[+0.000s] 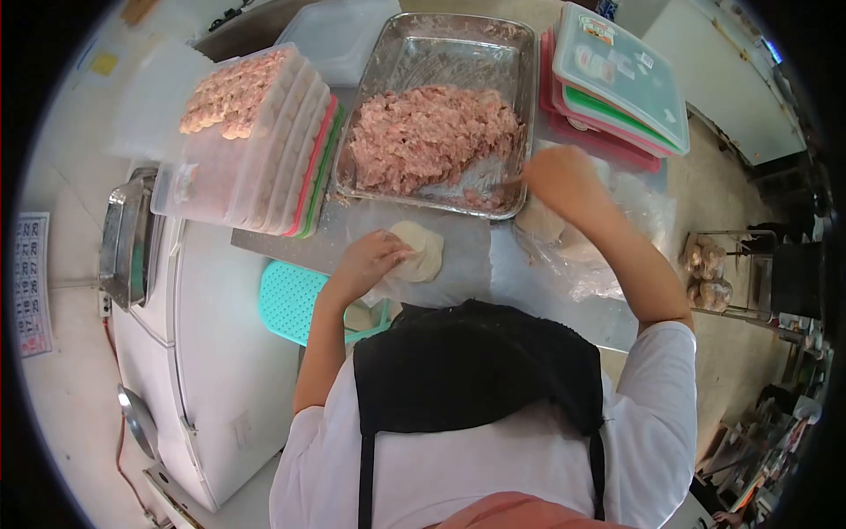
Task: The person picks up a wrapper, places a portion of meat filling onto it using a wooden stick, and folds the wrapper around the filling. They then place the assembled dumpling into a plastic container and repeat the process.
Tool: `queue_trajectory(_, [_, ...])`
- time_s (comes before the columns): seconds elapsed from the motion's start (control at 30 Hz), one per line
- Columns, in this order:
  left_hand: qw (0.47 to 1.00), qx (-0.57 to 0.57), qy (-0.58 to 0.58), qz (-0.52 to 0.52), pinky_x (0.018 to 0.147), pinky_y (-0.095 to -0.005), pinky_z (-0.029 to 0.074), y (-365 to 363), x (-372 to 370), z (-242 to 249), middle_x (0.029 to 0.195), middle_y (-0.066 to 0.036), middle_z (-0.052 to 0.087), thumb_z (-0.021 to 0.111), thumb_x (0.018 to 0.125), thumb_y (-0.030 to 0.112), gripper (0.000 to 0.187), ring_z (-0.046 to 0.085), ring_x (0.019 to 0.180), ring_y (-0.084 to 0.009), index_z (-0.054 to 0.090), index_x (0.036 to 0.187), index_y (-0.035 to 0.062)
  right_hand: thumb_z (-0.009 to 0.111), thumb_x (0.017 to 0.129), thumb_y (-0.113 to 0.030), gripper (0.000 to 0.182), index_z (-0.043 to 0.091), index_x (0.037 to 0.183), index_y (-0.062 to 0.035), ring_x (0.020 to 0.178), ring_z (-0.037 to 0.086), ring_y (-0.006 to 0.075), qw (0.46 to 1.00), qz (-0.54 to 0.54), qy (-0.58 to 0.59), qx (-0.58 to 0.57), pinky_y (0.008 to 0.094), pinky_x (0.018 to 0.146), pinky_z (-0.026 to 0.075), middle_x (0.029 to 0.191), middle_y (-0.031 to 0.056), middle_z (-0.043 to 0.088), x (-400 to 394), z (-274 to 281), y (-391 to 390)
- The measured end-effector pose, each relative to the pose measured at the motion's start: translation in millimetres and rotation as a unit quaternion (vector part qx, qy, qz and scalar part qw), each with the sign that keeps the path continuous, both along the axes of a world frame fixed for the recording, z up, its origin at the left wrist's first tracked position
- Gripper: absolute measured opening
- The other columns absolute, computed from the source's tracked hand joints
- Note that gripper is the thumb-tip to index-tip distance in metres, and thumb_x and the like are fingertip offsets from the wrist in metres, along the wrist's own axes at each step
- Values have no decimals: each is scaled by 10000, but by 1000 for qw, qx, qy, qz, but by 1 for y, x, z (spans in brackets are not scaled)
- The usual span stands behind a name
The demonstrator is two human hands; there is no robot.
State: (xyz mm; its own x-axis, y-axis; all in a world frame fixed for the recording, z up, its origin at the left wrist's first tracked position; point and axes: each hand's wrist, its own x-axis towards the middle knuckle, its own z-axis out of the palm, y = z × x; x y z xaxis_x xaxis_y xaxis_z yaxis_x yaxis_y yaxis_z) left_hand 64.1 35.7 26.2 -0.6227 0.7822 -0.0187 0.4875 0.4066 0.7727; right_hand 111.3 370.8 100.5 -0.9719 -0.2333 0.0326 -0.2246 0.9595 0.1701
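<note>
My left hand (374, 257) is at the left edge of a round, pale dough wrapper (418, 252), its fingers pressed together on it. My right hand (562, 179) is curled at the lower right corner of a metal tray (435, 205); a thin utensil, mostly hidden, seems to stick out of it over the tray. A large mound of pink minced meat (432, 134) lies in the tray. Under and beside my right forearm are more pale dough wrappers (539, 220) and clear plastic (630, 212).
Stacked plastic boxes (264, 150) with meat-filled pieces on top stand left of the tray. Lidded containers (621, 75) are piled at the right. A turquoise perforated basket (291, 301) sits below the metal table's (295, 245) left edge. Metal trays (125, 238) stand at the far left.
</note>
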Motion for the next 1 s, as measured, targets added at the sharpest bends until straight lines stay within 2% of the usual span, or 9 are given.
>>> queue_trajectory(0.1, [999,17,-46,17,767,-307,466,0,-5,2,919,-79,638,647,866,150,145,583,846,-190,660,917,14,574,730,-125,117,660,672,-70,648,658,270,997,31,14,-76,429,577,491,660,108,642,6,-48,-2])
queue_trajectory(0.2, [994,62,-57,67,788,-319,468,4,-13,-1,900,-78,640,610,877,150,142,595,855,-203,646,894,14,567,743,-121,128,663,686,-60,638,651,292,997,-4,-68,29,439,619,499,653,111,637,19,-8,-42])
queue_trajectory(0.23, [991,80,-57,92,796,-327,470,3,-15,-2,895,-79,640,596,877,149,141,602,862,-214,640,886,16,572,738,-118,133,661,667,-50,627,651,298,999,18,2,-45,427,599,504,646,119,637,13,-7,-25])
queue_trajectory(0.33, [966,103,-182,154,818,-307,471,0,-31,8,957,-52,639,571,907,119,123,596,903,-174,611,962,17,575,735,-116,135,664,661,-47,633,656,308,998,-56,-19,14,409,567,508,651,140,638,1,8,-16])
queue_trajectory(0.43, [800,377,-424,195,859,-302,476,-1,-52,-9,1017,-52,621,540,922,81,141,596,955,-167,567,1043,14,572,744,-111,136,669,676,-43,651,661,309,997,-65,-32,-25,404,556,512,672,159,641,11,-15,-38])
queue_trajectory(0.63, [795,393,-396,239,989,-365,434,-11,-73,2,1195,-109,586,435,974,174,315,562,1113,-212,522,1211,-14,559,800,-137,181,662,696,-32,683,657,316,990,-99,-59,-82,415,603,517,688,161,641,15,-55,-68])
queue_trajectory(0.7, [792,424,-394,193,1016,-383,413,-14,-84,1,1251,-129,553,453,968,215,401,537,1160,-230,471,1289,-24,551,857,-179,237,661,712,-27,677,653,317,987,-111,-74,-94,414,597,507,701,164,646,5,-64,-76])
queue_trajectory(0.9, [747,478,-422,190,1060,-404,366,1,-115,-10,1295,-163,520,436,954,162,396,502,1209,-268,462,1296,-36,560,932,-352,372,693,881,-8,573,545,222,873,-181,-72,-448,360,587,443,663,121,627,10,-61,-71])
queue_trajectory(1.0, [710,464,-491,198,1054,-402,373,35,-121,-17,1288,-164,528,423,968,172,383,512,1197,-279,461,1287,-36,593,918,-320,334,685,1002,-9,640,589,265,771,-308,-48,-555,374,629,456,755,154,660,16,-35,-88])
